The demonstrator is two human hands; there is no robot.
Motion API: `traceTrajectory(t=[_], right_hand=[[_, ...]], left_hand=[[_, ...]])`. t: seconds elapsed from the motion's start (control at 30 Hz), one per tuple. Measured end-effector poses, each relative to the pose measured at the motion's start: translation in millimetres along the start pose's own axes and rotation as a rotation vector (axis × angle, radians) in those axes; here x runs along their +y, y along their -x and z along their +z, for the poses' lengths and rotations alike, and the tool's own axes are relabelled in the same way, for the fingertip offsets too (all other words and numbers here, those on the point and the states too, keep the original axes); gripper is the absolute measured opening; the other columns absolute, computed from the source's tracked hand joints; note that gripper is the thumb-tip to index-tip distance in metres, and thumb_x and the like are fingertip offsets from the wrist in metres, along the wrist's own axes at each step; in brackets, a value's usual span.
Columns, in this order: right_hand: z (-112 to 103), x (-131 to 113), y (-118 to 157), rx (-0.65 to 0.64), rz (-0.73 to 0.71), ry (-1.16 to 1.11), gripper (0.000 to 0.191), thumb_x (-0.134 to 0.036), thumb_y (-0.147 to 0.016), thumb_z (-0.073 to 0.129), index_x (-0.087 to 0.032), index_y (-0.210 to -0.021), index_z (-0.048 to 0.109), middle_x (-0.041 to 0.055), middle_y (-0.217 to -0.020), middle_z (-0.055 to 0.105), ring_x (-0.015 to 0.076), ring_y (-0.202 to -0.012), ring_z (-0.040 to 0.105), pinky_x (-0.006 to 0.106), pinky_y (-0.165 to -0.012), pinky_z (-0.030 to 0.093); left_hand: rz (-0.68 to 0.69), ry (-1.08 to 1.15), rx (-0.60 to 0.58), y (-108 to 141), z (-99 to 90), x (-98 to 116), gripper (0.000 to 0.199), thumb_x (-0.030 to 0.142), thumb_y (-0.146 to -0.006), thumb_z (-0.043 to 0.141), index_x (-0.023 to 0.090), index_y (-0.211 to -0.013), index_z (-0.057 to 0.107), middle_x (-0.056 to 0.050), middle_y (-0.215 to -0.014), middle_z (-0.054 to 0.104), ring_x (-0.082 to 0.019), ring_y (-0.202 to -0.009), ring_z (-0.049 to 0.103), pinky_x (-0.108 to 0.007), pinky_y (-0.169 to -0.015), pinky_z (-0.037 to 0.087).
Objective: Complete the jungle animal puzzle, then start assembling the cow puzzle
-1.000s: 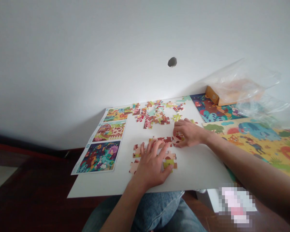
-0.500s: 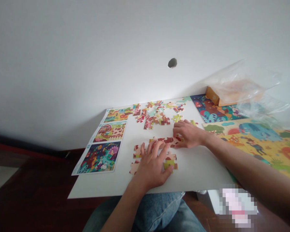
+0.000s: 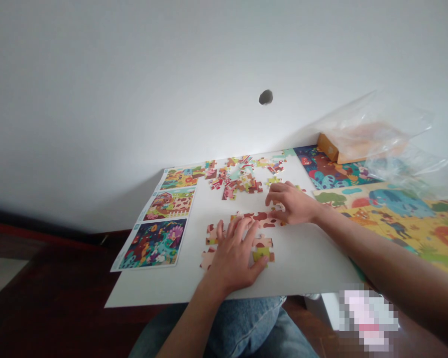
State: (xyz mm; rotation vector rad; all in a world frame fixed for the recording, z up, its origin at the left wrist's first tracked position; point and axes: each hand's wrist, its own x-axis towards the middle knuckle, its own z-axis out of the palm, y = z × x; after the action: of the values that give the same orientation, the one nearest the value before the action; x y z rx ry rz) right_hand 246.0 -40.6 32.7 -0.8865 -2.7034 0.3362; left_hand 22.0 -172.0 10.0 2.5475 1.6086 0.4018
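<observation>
My left hand (image 3: 233,256) lies flat with fingers spread over a group of jigsaw puzzle pieces (image 3: 263,252) at the near middle of the white table (image 3: 298,266). Its fingertips touch the lower edge of a joined brown-and-pink strip of pieces (image 3: 262,219), and its palm hides several pieces. At the strip's right end, my right hand (image 3: 291,203) hovers with curled fingers apart from the thumb. Part of a piece shows between them, apparently not gripped. Beyond the hands, loose puzzle pieces (image 3: 248,184) lie scattered, some overlapping, with red, pink and green prints.
A picture sheet (image 3: 155,243) with three printed scenes lies along the left side. On the right are an assembled yellow animal puzzle (image 3: 381,221), a dark-blue puzzle (image 3: 317,166), an orange box (image 3: 328,147) and a clear plastic bag (image 3: 392,119). A white wall (image 3: 209,89) borders the back.
My right hand has risen slightly off the strip's right end, its fingers parting from the thumb and uncovering more of the pieces. My left hand stays in place.
</observation>
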Motion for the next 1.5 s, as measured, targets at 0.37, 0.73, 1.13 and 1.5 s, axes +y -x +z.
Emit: traceTrajectory(t=[0.37, 0.73, 1.13, 1.5], right_hand=[[7, 14, -2, 0.018, 0.347, 0.129, 0.015, -0.02, -0.087, 0.054, -0.021, -0.094, 0.068, 0.0084, -0.097, 0.063, 0.021, -0.087, 0.06, 0.032, -0.076, 0.034], [8, 15, -2, 0.13, 0.493, 0.188, 0.016, -0.02, -0.085, 0.056, -0.019, -0.093, 0.069, 0.0092, -0.099, 0.064, 0.0216, -0.084, 0.061, 0.031, -0.074, 0.036], [13, 10, -4, 0.206, 0.402, 0.111, 0.022, -0.02, -0.089, 0.052, -0.018, -0.096, 0.072, 0.0083, -0.096, 0.067, 0.0191, -0.082, 0.062, 0.032, -0.083, 0.04], [12, 9, -5, 0.257, 0.338, 0.054, 0.019, -0.02, -0.086, 0.054, -0.017, -0.092, 0.072, 0.0077, -0.088, 0.066, 0.0186, -0.078, 0.06, 0.031, -0.078, 0.04]], left_hand=[[-0.297, -0.131, 0.117, 6, -20.7, -62, 0.037, 0.029, -0.088, 0.052, 0.025, -0.123, 0.063, -0.01, -0.132, 0.057, -0.032, -0.125, 0.048, -0.056, -0.11, 0.028], [-0.247, 0.048, 0.085, 19, -33.4, -110, 0.037, 0.032, -0.089, 0.053, 0.022, -0.122, 0.065, -0.008, -0.127, 0.063, -0.027, -0.118, 0.058, -0.045, -0.107, 0.042], [-0.181, 0.198, 0.045, 15, -33.5, -105, 0.041, 0.02, -0.079, 0.064, 0.025, -0.119, 0.068, -0.005, -0.125, 0.067, -0.025, -0.119, 0.059, -0.042, -0.105, 0.046], [-0.24, 0.119, 0.104, 12, -23.4, -104, 0.037, 0.036, -0.081, 0.068, 0.024, -0.116, 0.069, -0.006, -0.117, 0.062, -0.025, -0.111, 0.06, -0.04, -0.101, 0.048]])
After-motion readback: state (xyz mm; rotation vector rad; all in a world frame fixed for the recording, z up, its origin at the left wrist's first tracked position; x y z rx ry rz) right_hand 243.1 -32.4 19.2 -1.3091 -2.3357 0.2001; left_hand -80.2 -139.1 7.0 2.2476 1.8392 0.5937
